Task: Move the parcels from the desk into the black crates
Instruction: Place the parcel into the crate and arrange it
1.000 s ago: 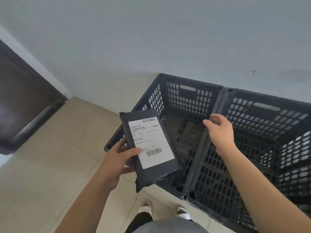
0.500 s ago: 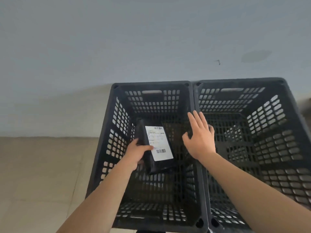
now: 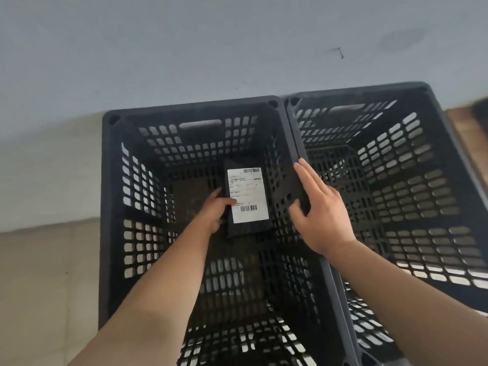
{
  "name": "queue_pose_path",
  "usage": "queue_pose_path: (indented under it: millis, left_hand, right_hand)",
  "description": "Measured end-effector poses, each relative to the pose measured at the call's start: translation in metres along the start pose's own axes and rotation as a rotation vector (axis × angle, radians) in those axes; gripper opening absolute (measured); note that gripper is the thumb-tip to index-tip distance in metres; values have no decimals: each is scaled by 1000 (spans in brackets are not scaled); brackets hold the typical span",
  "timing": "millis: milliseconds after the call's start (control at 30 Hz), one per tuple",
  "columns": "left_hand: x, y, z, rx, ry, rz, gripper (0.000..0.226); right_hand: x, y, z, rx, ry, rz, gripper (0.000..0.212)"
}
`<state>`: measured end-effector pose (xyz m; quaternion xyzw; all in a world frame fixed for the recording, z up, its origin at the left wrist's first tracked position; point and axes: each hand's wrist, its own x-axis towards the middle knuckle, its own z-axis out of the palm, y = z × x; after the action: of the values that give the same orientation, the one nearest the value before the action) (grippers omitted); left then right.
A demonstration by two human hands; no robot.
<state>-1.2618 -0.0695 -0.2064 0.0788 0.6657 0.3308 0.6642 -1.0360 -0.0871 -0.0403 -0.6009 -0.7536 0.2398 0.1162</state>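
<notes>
Two black slotted crates stand side by side against the wall, the left crate (image 3: pixel 111 207) and the right crate (image 3: pixel 449 143). My left hand (image 3: pixel 215 212) reaches deep into the left crate and grips a black parcel (image 3: pixel 237 228) with a white shipping label, thumb on the label's left edge. The parcel is low, near the crate floor. My right hand (image 3: pixel 319 212) rests with straight fingers on the shared rims between the two crates, thumb on the left crate's side.
A pale wall (image 3: pixel 211 48) rises right behind the crates. Beige floor tiles (image 3: pixel 47 286) lie to the left. A brown wooden surface (image 3: pixel 467 128) shows at the right edge. The right crate holds nothing that I can see.
My left hand has lowered the parcel from above the crate's front corner down into the left crate. My right hand stayed on the rims between the crates. My view swung over the crates.
</notes>
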Motion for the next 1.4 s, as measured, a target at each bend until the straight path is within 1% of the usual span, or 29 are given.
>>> queue_pose_path:
  millis: [233, 433, 533, 600, 667, 700, 767, 800, 833, 867, 967, 1033, 1100, 1167, 1233, 1300, 1400]
  left_hand:
    - [13, -9, 17, 11, 86, 74, 53]
    - [13, -13, 22, -19, 139, 72, 41]
    - [14, -13, 27, 55, 206, 102, 26]
    - [13, -12, 28, 123, 226, 105, 23]
    - [8, -10, 26, 120, 211, 93, 27]
    - [4, -8, 25, 98, 197, 94, 40]
    - [-8, -4, 23, 48, 185, 106, 73]
    - [-18, -1, 23, 25, 185, 112, 84]
    - [-30, 2, 23, 6, 179, 122, 87]
    - [-45, 6, 23, -7, 175, 142, 84]
    - [-101, 11, 27, 25, 167, 214, 61]
    - [-143, 8, 32, 14, 139, 259, 43]
    - [-184, -2, 39, 18, 113, 304, 32]
    - [-227, -12, 52, 22, 95, 330, 22]
    - [-266, -24, 73, 51, 70, 347, 18]
    - [-297, -38, 103, 97, 47, 368, 19]
    - [-331, -60, 163, 205, -11, 401, 17]
  right_hand:
    - [1, 1, 2, -52, 36, -33, 69]
    - [2, 0, 3, -84, 43, -32, 69]
    - [2, 1, 3, -95, 57, -43, 68]
    - [2, 0, 3, -102, 60, -51, 67]
    - [2, -1, 2, -116, 53, -47, 68]
    - [2, -1, 2, -120, 46, -44, 68]
    - [2, -1, 2, -131, 36, -44, 68]
    - [2, 0, 2, -137, 33, -46, 68]
    - [2, 0, 1, -142, 31, -48, 68]
    - [2, -1, 1, -149, 27, -52, 68]
    - [2, -3, -1, -183, -10, -51, 70]
    - [0, -6, -3, -213, -63, -47, 73]
    - [-9, -5, -7, -230, -111, -58, 75]
    - [-29, -1, -22, -159, -161, -64, 73]
    - [-62, 11, -45, 8, -147, -29, 67]
    - [-104, 30, -75, 260, -51, 87, 61]
    - [-175, 71, -115, 583, 171, 296, 48]
